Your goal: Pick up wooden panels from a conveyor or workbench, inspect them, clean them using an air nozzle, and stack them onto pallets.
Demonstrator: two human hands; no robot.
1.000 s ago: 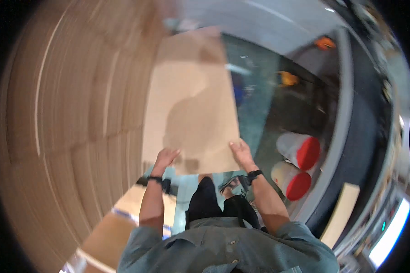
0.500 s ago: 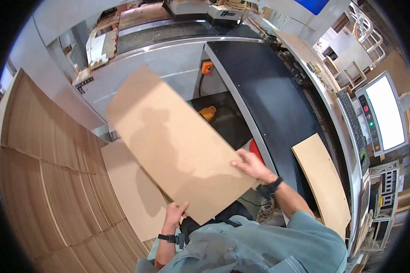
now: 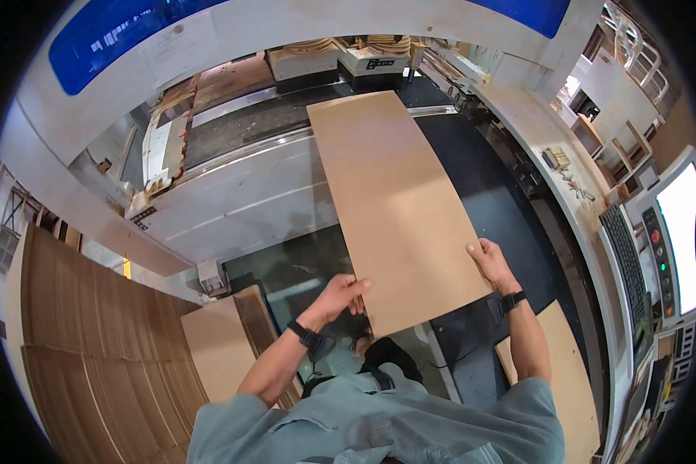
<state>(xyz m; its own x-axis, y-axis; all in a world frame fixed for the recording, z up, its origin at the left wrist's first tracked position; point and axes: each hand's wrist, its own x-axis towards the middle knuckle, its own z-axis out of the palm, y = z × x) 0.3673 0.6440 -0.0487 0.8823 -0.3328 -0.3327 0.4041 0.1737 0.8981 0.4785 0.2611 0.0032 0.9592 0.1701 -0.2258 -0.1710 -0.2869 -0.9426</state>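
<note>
Pale industrial machinery (image 3: 247, 205) spans the workshop, adjoining a black bed (image 3: 510, 224). Stacked brown sheets (image 3: 108, 332) stand along the left side. One tan rectangular board (image 3: 400, 213) extends forward from the person, partly over the black bed; contact between the two cannot be determined. At far right is a control console (image 3: 677, 240). Left hand (image 3: 342, 296) pinches the board's left edge, thumb uppermost; right hand (image 3: 493, 265) pinches the right edge near the close corner.

Tan board (image 3: 402, 209) held near its closer end: left hand (image 3: 342, 298) on its left edge, right hand (image 3: 491, 267) on its right. Black surface (image 3: 491, 185) right of board; keyboard (image 3: 626, 267) farther right; brown stack (image 3: 104, 309) left.
</note>
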